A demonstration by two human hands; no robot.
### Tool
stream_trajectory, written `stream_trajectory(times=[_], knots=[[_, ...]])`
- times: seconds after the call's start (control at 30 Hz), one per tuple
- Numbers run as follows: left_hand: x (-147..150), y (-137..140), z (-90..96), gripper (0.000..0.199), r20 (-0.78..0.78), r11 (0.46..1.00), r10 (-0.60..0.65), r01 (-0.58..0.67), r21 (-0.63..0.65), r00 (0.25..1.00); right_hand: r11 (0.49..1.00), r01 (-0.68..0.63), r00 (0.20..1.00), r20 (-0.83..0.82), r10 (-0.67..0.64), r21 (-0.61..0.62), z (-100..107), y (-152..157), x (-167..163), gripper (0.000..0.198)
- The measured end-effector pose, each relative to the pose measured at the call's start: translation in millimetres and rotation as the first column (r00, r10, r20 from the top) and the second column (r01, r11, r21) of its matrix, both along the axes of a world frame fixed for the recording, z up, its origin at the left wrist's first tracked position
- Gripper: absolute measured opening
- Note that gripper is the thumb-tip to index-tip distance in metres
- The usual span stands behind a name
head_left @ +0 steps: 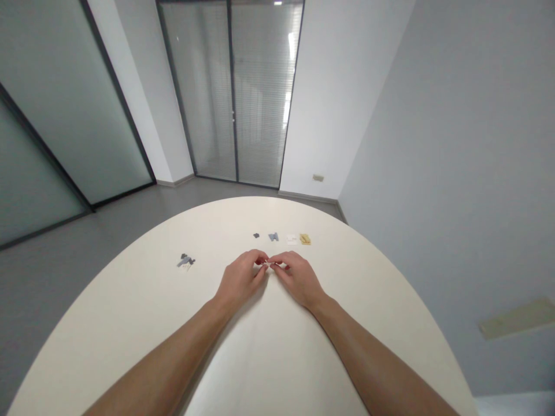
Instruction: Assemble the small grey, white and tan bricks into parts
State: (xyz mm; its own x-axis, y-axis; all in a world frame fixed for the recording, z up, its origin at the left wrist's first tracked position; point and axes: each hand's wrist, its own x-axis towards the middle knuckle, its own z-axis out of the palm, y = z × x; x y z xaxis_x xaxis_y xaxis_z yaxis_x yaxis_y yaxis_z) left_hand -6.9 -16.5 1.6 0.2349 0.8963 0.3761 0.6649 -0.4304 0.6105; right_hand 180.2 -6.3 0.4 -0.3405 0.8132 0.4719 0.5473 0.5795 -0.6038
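Over the middle of a round white table (277, 358), my left hand (243, 273) and my right hand (298, 278) meet fingertip to fingertip. Both are closed in a pinch on a tiny whitish piece (268, 264), mostly hidden by the fingers; its kind is too small to make out. Just beyond the hands lies a row of small items: a dark piece (256, 235), blue-grey pieces (273, 237), white pieces (291, 239) and a yellow piece or stack (305, 238). To the left sits a small pile of grey, dark and whitish parts (186, 262).
The table's curved far edge (255, 197) is beyond the row of pieces. Behind it stand a glass door with blinds (264, 104) and a white wall (333, 86). Frosted glass panels (65, 86) are at the left, a grey wall (468, 173) at the right.
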Motion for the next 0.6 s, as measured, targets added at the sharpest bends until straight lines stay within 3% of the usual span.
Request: stream_trajectory(times=[0.6], knots=[[0.0,-1.6,0.8,0.014,-0.009,0.999,0.028,-0.027,0.022,1.000,0.998,0.040,0.999,-0.033,-0.042,-0.055,0.0,-1.4,-0.7,0.017]])
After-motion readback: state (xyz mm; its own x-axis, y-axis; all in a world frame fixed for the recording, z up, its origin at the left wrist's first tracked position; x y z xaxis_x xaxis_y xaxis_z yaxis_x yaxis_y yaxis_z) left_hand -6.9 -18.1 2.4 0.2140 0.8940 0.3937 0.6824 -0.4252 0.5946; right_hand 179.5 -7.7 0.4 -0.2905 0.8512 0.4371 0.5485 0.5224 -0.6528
